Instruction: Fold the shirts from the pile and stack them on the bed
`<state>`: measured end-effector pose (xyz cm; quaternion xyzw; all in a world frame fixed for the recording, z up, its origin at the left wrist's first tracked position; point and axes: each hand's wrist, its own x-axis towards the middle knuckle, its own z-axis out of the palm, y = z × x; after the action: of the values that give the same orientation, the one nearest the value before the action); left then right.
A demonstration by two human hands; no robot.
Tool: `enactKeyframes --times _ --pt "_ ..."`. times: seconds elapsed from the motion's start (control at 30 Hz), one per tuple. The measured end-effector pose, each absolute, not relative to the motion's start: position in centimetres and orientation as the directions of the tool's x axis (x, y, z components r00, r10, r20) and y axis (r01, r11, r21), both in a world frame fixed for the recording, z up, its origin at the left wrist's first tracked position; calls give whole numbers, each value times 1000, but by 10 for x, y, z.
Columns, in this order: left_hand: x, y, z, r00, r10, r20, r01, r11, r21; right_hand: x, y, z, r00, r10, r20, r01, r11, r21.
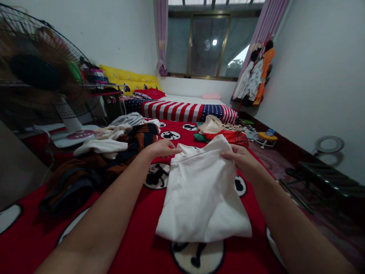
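Note:
A white garment (201, 194) lies partly folded on the red bedspread (137, 243) in front of me. My left hand (161, 147) pinches its far left corner, fingers closed on the cloth. My right hand (242, 156) grips the far right edge, fingers curled over the fabric. Both forearms reach in from the bottom of the view on either side of the garment.
A heap of mixed clothes (114, 146) lies left of the garment, another small pile (219, 131) beyond it. A standing fan (40, 76) spins at the left. A striped blanket (188, 110) covers the far bed. Clothes hang (256, 76) by the window; a small stool (267, 137) stands on the floor.

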<state>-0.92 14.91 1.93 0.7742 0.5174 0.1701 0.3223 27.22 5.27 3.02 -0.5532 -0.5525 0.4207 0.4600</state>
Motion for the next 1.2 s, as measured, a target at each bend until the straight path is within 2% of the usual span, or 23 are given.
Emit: enactKeyframes --times 0.07,0.13,0.2,0.3,0.43,0.5,0.6,0.7,0.8,0.9,1.03,1.13,1.2 --pt "-16 155 8 369 892 -261 702 -83 707 280 60 19 17 999 -30 416 -35 -909" --pt "-17 157 0 365 850 -380 700 18 714 284 64 11 25 995 -93 579 -91 -810" --pt "-16 158 -5 390 814 -431 710 32 704 287 64 8 75 991 -111 661 -132 -738" --pt "-16 159 -6 467 787 -404 681 -28 732 290 59 12 97 989 -108 693 -145 -706" --pt "-16 154 3 586 778 -226 557 -184 810 293 55 17 -83 988 -129 696 -35 -717" --pt "-13 149 11 649 750 -125 447 -244 861 292 55 17 -69 991 -116 676 -39 -736" --pt "-8 137 24 732 681 -21 246 -235 940 290 57 17 -30 996 -85 555 -54 -830" --pt "-4 125 36 787 615 39 115 -208 971 294 53 25 -283 957 -68 366 42 -929" --pt "0 107 53 853 521 29 104 -224 969 297 39 43 -559 823 -102 326 105 -940" --pt "7 83 73 909 417 -14 141 -274 952 292 20 63 -705 696 -134 400 234 -886" --pt "14 51 93 956 278 -88 186 -350 918 279 2 80 -788 602 -131 418 366 -831" --pt "16 37 101 970 207 -131 204 -387 899 275 -4 86 -792 593 -148 414 343 -843" --pt "18 41 102 966 248 -69 157 -355 922 278 -1 85 -754 643 -135 394 278 -876"
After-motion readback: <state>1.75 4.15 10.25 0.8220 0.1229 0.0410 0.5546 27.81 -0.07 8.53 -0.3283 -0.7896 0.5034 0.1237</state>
